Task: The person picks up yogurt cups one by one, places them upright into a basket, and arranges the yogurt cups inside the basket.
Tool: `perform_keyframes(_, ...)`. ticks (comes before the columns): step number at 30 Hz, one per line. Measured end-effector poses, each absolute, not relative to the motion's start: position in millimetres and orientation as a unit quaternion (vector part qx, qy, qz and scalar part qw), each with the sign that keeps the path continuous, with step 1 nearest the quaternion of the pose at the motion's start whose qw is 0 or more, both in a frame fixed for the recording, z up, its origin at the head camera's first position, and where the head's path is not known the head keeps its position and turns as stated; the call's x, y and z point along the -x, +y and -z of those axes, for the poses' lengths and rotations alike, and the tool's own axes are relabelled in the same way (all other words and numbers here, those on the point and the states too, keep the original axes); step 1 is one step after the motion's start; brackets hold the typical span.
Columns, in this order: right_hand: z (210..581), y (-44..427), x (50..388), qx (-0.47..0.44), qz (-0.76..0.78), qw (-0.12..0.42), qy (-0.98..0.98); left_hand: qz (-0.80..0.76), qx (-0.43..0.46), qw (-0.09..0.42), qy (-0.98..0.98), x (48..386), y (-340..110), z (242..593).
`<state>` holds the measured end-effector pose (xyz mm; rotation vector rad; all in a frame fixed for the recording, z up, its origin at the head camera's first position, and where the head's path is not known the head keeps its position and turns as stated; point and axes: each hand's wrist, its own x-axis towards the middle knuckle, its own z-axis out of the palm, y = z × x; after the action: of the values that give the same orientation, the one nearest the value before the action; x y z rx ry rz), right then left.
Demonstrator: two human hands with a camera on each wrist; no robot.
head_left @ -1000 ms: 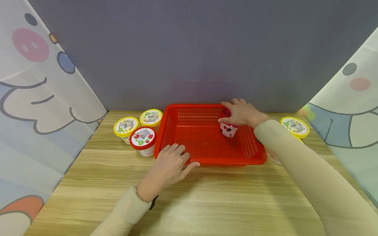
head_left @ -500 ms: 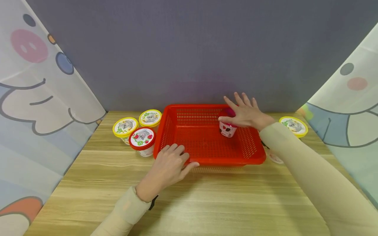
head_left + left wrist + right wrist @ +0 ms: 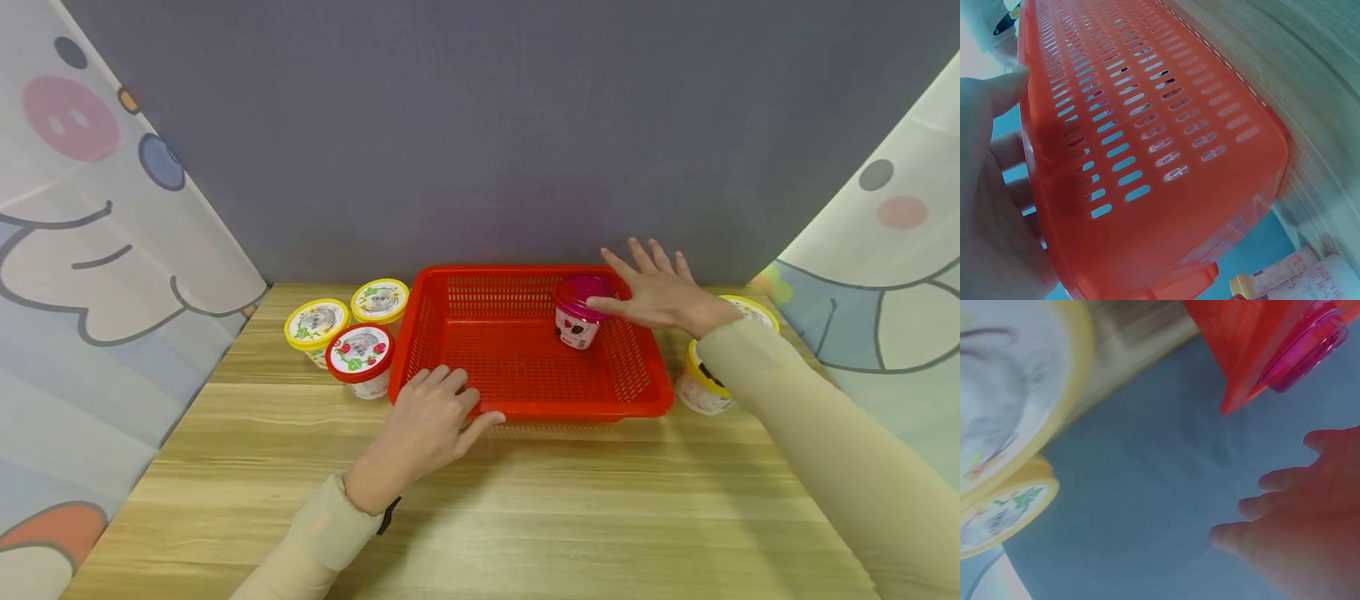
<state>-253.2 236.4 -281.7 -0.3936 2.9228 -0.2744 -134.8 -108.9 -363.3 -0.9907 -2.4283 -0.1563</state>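
Observation:
A red perforated plastic basket (image 3: 540, 410) stands on the table. My left hand (image 3: 431, 425) holds its front rim near the left corner; in the left wrist view the hand (image 3: 988, 181) has its thumb outside the rim and its fingers over the inner side. Inside the basket, at the back right, an ice-cream-style paper cup (image 3: 576, 327) with a magenta lid stands upright. Over the basket's right end, my right hand (image 3: 663, 292) spreads its fingers with nothing in them. Its thumb overlaps the cup's lid in the head view; whether they touch I cannot tell.
Left of the basket stand two yellow-lidded cups (image 3: 317, 323) and a red-lidded cup (image 3: 362, 350). To its right are yellow-lidded cups (image 3: 703, 393), partly behind my right forearm. A grey panel (image 3: 480, 142) rises behind the basket, with printed curtains (image 3: 82, 333) at the sides.
My right hand has let go of the magenta-lidded cup, spread its fingers and moved right. The cup stays in the basket. My left hand keeps its place on the rim.

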Motion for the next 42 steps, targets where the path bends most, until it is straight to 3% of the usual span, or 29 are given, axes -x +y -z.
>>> perform_keyframes(25,290,320,211,0.097,0.12,0.08,0.985,0.052,0.365,0.255,-0.894,135,-108,362)
perform_keyframes(42,314,335,181,0.107,0.074,0.073,0.989,0.054,0.366,0.261,-0.892,135,-108,364)
